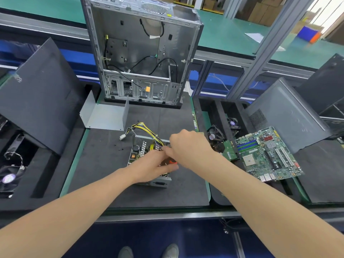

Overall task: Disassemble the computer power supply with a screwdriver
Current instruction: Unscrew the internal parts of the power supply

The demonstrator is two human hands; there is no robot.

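PSU [143, 151], lid off: prob. rigid steel tray, fragile board, hold by walls; left hand [154, 167] grips orange screwdriver [171, 161], right hand [187, 146] curled by wires [147, 130], hold unclear.

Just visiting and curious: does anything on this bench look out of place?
Small dark bits lie loose on the black mat left of the opened power supply, easy to lose. Nothing looks damaged.

Yellow-black wires [144, 128], green motherboard [268, 155], dark grey mat [104, 164].
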